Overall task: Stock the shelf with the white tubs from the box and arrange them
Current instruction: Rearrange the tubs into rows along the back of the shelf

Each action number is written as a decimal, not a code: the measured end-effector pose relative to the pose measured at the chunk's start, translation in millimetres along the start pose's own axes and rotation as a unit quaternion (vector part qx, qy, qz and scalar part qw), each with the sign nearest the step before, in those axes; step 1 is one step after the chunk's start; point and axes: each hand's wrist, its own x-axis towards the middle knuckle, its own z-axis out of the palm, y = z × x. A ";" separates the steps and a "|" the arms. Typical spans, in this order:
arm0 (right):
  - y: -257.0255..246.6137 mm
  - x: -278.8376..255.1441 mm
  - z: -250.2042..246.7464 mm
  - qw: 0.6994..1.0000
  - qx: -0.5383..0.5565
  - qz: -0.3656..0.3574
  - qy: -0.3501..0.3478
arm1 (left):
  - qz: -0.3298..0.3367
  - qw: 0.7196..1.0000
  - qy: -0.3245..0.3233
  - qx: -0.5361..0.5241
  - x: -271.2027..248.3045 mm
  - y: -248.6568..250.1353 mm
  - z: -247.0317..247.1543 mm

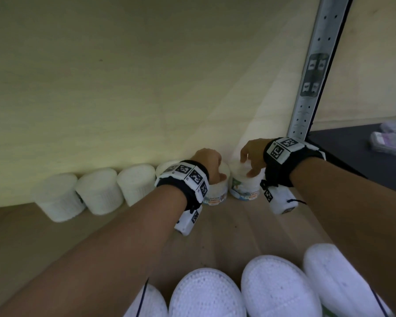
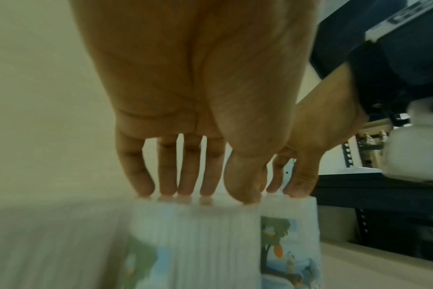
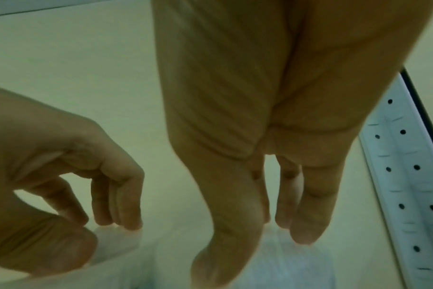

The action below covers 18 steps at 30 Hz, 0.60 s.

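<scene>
Two white tubs with picture labels stand side by side at the back of the wooden shelf (image 1: 226, 227). My left hand (image 1: 218, 172) grips the left tub (image 1: 216, 194) from above, with fingertips (image 2: 168, 190) on the far rim and the thumb on the near rim. My right hand (image 1: 247, 165) grips the right tub (image 1: 244, 186) the same way, thumb in front and fingers behind. In the left wrist view the held tub (image 2: 193, 234) touches its neighbour (image 2: 292, 224). The right wrist view shows my right hand (image 3: 257, 250) over its tub (image 3: 284, 269).
A row of more white tubs (image 1: 98, 193) lines the back wall to the left. A perforated metal upright (image 1: 306, 88) stands just right of my right hand. Several tubs (image 1: 206, 294) fill the box at the bottom edge. Wrapped packs (image 1: 385, 143) lie on a dark surface at far right.
</scene>
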 end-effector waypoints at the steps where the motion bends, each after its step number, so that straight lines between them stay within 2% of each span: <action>1: -1.0 -5.5 -0.7 1.000 -0.014 -0.002 -0.011 | 0.007 1.000 -0.019 0.014 -1.9 5.2 -1.4; 8: 11.3 -30.9 0.6 0.995 -0.091 -0.007 -0.047 | 0.058 0.990 -0.096 0.084 -21.5 39.7 -5.2; 18: 3.1 -111.9 8.1 0.993 -0.081 -0.022 -0.088 | 0.084 0.977 -0.170 0.095 -58.3 63.1 9.7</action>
